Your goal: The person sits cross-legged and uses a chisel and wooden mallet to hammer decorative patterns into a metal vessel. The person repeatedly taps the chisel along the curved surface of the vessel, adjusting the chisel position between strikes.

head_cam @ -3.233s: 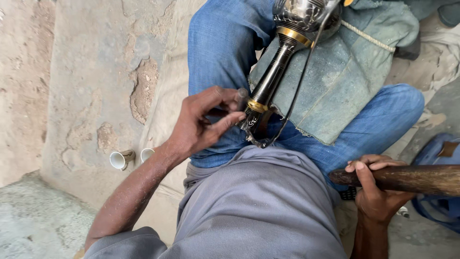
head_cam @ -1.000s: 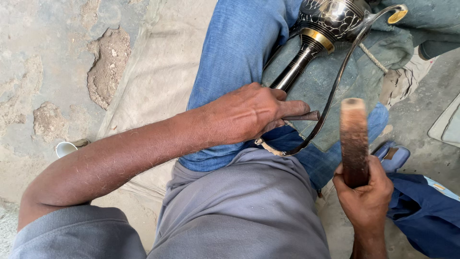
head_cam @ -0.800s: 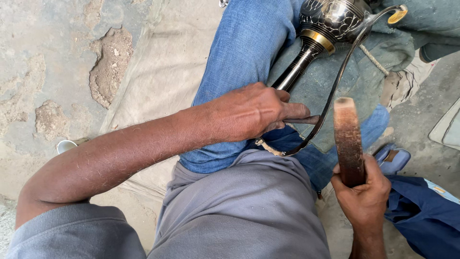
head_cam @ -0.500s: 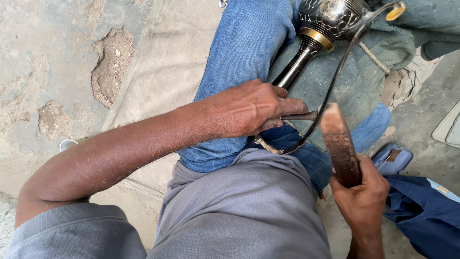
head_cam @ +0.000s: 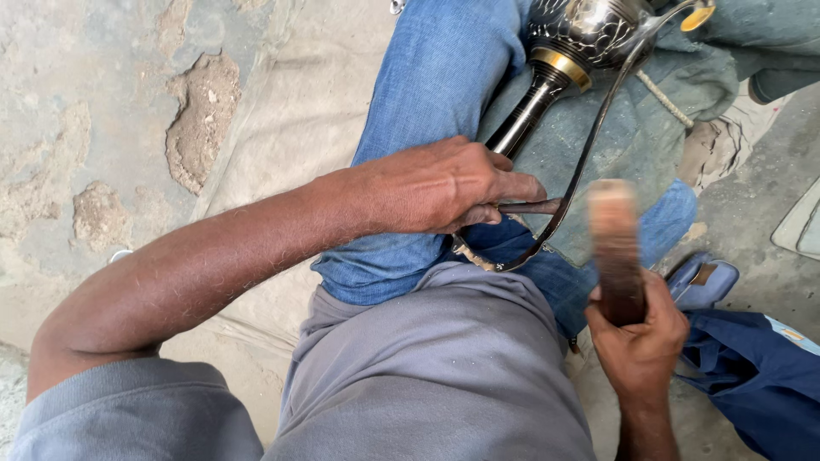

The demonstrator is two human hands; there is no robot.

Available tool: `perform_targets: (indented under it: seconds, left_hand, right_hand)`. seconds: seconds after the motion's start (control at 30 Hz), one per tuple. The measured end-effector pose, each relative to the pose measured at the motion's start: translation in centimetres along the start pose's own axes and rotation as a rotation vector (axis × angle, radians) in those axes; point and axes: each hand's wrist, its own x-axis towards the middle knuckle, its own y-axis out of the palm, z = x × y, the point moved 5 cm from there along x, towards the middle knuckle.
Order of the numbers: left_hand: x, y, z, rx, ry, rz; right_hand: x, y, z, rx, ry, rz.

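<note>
Since the earlier frames the wooden mallet [head_cam: 617, 248] has tipped forward and now blurs in the right hand [head_cam: 639, 337], its head close beside the thin metal punch [head_cam: 528, 207]; a few seconds back it lay level across the lap. That reads as a swing under way, so the chasing work on the vessel looks to be in mid-stroke.

Nearest, the right hand's grip is wrapped tight round the mallet handle. Just beyond, the left hand [head_cam: 440, 188] lies on the blue jeans [head_cam: 427, 94], fingers pressed together and pinching the punch, whose tip points toward the curved metal handle [head_cam: 589, 162].

Farther up, the engraved metal vessel [head_cam: 589, 30] rests across the thigh on a grey-green cloth [head_cam: 636, 128], its slim stem [head_cam: 528, 115] running down toward the left hand.

No package or sign shows. At the floor's right edge lies dark blue fabric [head_cam: 756, 384], possibly bearing a small pale label, too blurred to tell.
</note>
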Motion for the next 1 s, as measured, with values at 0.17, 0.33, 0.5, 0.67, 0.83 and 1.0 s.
perform_targets:
  seconds: [0.17, 0.33, 0.5, 0.67, 0.83, 1.0]
  left_hand:
    - [0.1, -0.4, -0.2, -0.009, 0.048, -0.018]
    - [-0.2, -1.0, -0.4, -0.01, 0.142, -0.075]
    - [-0.1, -0.8, -0.1, -0.076, 0.119, 0.008]
    - [0.2, -1.0, -0.2, -0.092, 0.174, 0.006]
    - [0.0, -1.2, -0.2, -0.098, 0.239, -0.024]
    - [0.1, -1.2, -0.1, -0.112, 0.262, 0.004]
  right_hand:
    - [-0.3, 0.4, 0.7, -0.257, -0.108, 0.03]
    - [-0.7, 0.2, -0.3, 0.105, -0.028, -0.015]
    - [-0.8, 0.2, -0.5, 0.147, -0.023, -0.096]
    - [-1.0, 1.1, 0.0, -0.256, -0.085, 0.05]
    - [-1.2, 0.4, -0.9, 0.101, -0.015, -0.043]
    - [-1.5, 0.6, -1.1, 0.261, 0.009, -0.091]
